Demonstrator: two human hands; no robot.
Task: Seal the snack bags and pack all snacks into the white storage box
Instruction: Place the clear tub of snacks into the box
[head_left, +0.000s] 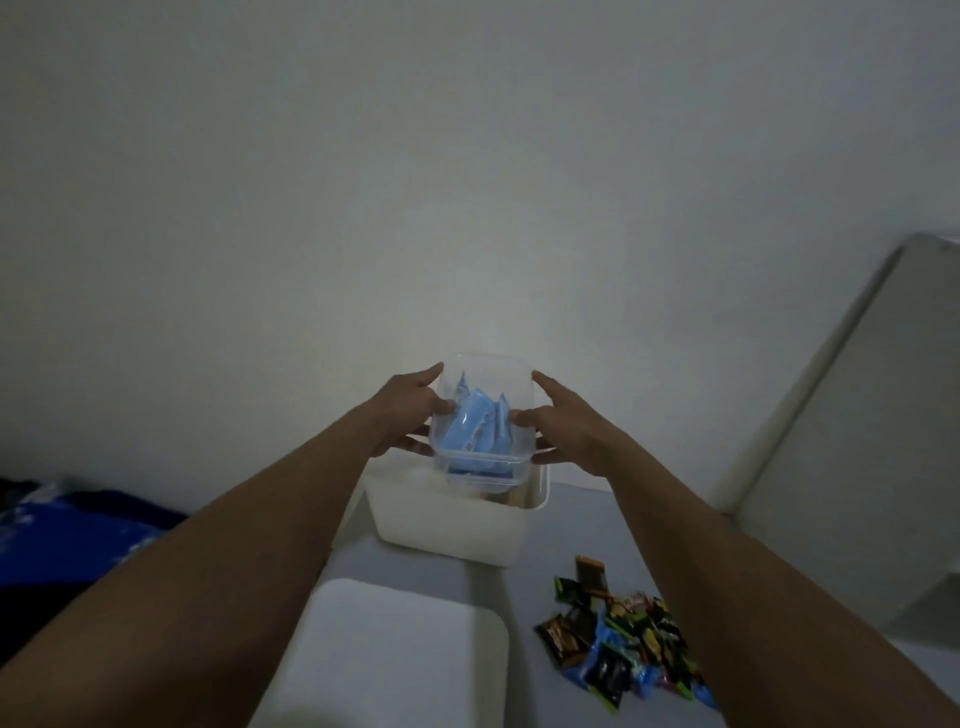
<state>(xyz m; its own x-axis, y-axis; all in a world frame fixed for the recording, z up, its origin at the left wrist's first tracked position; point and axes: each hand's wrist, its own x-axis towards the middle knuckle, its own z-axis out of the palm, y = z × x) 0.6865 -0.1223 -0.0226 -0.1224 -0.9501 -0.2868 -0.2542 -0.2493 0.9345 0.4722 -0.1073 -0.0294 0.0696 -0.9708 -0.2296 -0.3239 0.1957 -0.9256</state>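
While the clear tub (480, 415) of blue packets (475, 436) is clamped between left grip (410, 410) and right grip (563, 423), it's held right over the white storage box (447, 525); loose snacks (623, 639) are left nearer, below the right grip.

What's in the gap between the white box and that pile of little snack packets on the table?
Nothing: in the head view, only bare grey table lies between the white storage box and the snack packets.
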